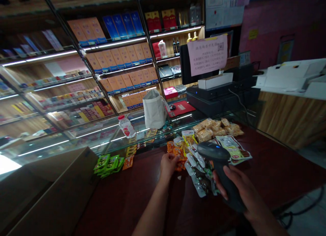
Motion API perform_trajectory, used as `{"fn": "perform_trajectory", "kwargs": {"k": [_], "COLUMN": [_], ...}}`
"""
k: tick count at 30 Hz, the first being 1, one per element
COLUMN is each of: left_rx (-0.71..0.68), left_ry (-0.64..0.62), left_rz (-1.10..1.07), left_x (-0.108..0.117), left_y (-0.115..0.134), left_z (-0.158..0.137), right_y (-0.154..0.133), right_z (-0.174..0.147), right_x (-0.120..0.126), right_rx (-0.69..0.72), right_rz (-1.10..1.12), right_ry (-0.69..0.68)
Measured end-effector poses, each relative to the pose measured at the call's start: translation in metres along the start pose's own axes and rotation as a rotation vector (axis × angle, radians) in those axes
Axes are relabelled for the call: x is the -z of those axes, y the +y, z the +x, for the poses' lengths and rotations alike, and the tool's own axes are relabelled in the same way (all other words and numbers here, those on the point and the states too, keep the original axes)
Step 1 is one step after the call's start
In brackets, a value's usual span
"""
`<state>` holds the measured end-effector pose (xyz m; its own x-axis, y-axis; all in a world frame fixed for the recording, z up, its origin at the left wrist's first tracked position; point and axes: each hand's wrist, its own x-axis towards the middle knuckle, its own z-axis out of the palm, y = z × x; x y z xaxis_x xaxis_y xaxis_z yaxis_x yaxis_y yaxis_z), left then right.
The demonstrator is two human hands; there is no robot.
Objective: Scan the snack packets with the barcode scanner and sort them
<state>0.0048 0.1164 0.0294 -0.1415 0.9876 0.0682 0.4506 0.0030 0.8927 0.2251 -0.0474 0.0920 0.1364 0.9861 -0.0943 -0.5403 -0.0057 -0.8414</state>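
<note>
My right hand (240, 186) is wrapped round the handle of a dark barcode scanner (216, 151), whose head shows a small blue light. With fingers pinched, my left hand (168, 164) is at the edge of a pile of small orange snack packets (179, 153) and grips one of them. Between the hands lie several clear-and-silver snack pouches (197, 176), partly hidden by the scanner. Behind them are a yellow pouch (188, 138), a heap of wrapped tan snacks (207, 129) and flat green-and-white packets (233, 148). Green packets (109, 164) lie farther left, beside a single orange packet (127, 162).
An open cardboard box (51, 191) stands at the left on the dark red table (122, 202). Beyond is a glass counter with a red-capped bottle (126, 126), a white bag (154, 109) and a monitor (184, 66). Stocked shelves line the back wall.
</note>
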Motion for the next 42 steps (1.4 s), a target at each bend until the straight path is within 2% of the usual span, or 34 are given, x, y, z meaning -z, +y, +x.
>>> {"fn": "perform_trajectory", "kwargs": {"k": [7, 12, 15, 22, 26, 33, 42], "left_rx": [-0.05, 0.008, 0.044, 0.001, -0.023, 0.02, 0.047], "left_ry": [0.04, 0.064, 0.111, 0.24, 0.268, 0.255, 0.238], "left_rz": [-0.188, -0.439, -0.507, -0.639, -0.651, -0.613, -0.594], "left_x": [0.022, 0.049, 0.062, 0.073, 0.078, 0.078, 0.073], "left_y": [0.0, -0.01, -0.018, -0.032, -0.039, -0.048, -0.05], "left_z": [-0.016, -0.027, -0.029, -0.018, -0.014, -0.011, -0.009], "right_y": [0.009, 0.017, 0.024, 0.042, 0.057, 0.086, 0.086], "right_z": [0.007, 0.012, 0.018, 0.048, 0.061, 0.067, 0.067], "right_x": [-0.012, -0.023, -0.033, -0.072, -0.087, -0.082, -0.074], "right_rx": [-0.004, -0.023, -0.043, 0.004, -0.013, -0.046, -0.085], "right_rz": [-0.012, -0.051, -0.085, -0.201, -0.219, -0.198, -0.175], "right_ry": [-0.06, -0.115, -0.168, -0.363, -0.393, -0.384, -0.359]}}
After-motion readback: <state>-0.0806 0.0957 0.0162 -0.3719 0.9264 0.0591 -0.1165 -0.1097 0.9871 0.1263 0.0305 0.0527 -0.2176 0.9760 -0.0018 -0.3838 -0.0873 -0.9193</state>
